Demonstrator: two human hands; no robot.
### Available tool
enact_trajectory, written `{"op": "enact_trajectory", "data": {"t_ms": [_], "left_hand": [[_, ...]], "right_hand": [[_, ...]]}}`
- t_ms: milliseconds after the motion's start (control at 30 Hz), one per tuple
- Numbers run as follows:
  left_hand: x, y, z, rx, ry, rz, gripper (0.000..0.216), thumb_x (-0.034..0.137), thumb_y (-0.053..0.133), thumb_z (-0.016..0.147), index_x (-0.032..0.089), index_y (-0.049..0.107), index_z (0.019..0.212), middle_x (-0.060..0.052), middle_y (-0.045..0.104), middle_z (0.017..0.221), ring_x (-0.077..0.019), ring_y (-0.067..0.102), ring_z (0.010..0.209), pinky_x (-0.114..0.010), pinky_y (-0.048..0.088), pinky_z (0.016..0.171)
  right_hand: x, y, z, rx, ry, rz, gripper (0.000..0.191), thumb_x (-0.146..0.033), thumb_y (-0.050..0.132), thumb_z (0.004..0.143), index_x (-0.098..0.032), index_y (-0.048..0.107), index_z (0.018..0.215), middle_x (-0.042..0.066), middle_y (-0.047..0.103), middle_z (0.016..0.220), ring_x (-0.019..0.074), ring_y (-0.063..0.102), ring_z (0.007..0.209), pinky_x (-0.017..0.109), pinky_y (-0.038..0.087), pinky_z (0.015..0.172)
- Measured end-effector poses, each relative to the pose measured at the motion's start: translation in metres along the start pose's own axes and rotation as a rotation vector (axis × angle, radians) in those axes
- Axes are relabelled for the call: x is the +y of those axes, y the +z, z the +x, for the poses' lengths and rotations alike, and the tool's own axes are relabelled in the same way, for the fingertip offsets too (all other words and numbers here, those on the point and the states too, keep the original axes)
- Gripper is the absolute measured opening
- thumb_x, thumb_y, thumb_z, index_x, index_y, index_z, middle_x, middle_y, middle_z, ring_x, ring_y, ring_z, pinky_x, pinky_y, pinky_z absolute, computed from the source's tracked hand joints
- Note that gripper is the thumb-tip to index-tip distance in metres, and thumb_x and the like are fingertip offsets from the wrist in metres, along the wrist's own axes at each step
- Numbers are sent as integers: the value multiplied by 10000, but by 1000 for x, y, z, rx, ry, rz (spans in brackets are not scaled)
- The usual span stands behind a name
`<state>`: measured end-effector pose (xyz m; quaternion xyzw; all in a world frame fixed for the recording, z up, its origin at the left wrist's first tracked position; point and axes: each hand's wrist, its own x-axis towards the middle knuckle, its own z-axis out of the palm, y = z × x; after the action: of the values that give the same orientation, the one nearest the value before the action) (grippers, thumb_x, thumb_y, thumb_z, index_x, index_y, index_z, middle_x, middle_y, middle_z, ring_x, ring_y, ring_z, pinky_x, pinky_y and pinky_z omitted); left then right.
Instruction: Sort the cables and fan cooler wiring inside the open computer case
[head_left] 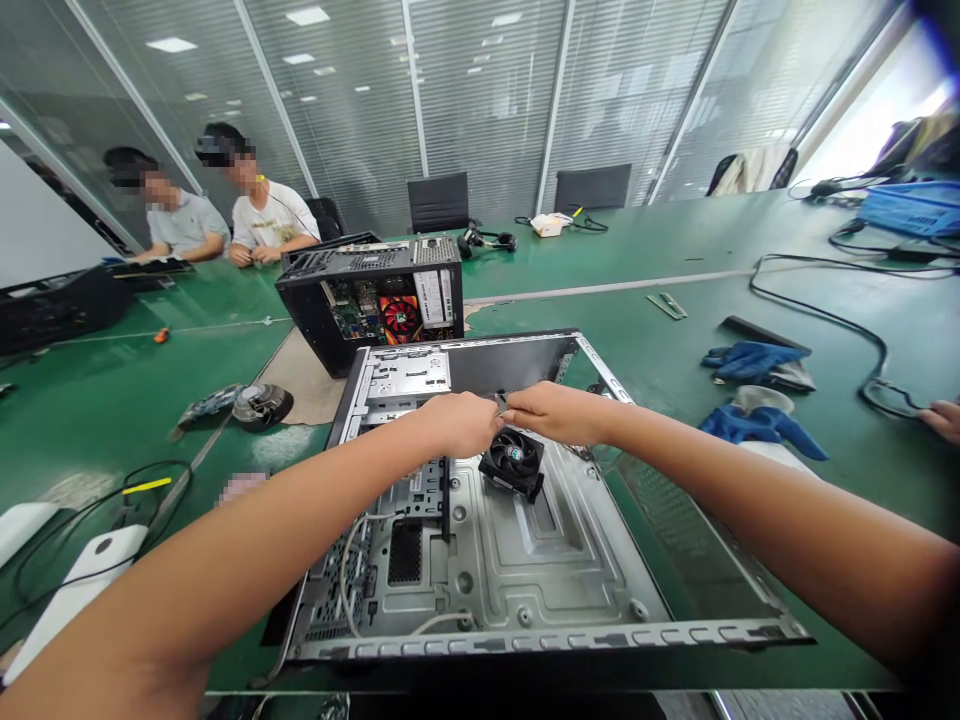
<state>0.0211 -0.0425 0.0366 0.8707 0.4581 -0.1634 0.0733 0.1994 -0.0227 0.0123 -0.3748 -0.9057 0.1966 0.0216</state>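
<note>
An open, mostly bare computer case (525, 570) lies flat on the green table in front of me. Over its middle, my left hand (457, 422) and my right hand (551, 410) meet, fingers closed. Between them they pinch something thin and dark that I cannot make out, perhaps a cable. Just below the hands a black cooler fan (513, 458) sits tilted above the case floor. A white cable (346, 560) loops at the case's left side.
A second computer case (371, 300) with boards and a red fan stands behind. Blue gloves (757, 395) lie to the right, black cables (840, 320) beyond them. A loose part (259, 403) rests at left. Two people (217, 215) sit at the far left; another person's hand (943, 418) shows at the right edge.
</note>
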Motion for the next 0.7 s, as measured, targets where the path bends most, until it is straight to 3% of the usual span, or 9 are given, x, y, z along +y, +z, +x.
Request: {"op": "enact_trajectory", "data": {"t_ms": [67,167,367,700], "left_hand": [[1,-3,0,-44,-8,-1,428,410,258,957,173,614,937,-140,698,917,-262,661,780,-331,451,608],[-6,4,0,103,22,-23,452,431,215,967,174,586,965,-125,690,893,-253,651,752,-325,428,584],[-19,19,-5,224,117,16,417,436,229,971,178,555,943,-93,663,784,-208,607,659,-304,375,557],[-16,11,-15,179,117,11,453,464,199,965,180,552,962,-106,658,807,-216,592,669,-313,356,575]], "right_hand": [[0,-1,2,-20,3,-41,322,-363,361,938,-195,456,681,53,566,698,157,462,620,289,274,585],[-1,-1,3,19,8,-30,322,-364,345,942,-197,451,687,44,555,689,157,464,624,287,275,597],[-6,2,-2,56,-30,82,296,-340,341,942,-197,409,692,16,513,668,142,441,619,278,277,594],[-9,3,-10,70,-41,185,336,-399,320,941,-204,378,674,-13,431,638,136,399,609,273,290,595]]}}
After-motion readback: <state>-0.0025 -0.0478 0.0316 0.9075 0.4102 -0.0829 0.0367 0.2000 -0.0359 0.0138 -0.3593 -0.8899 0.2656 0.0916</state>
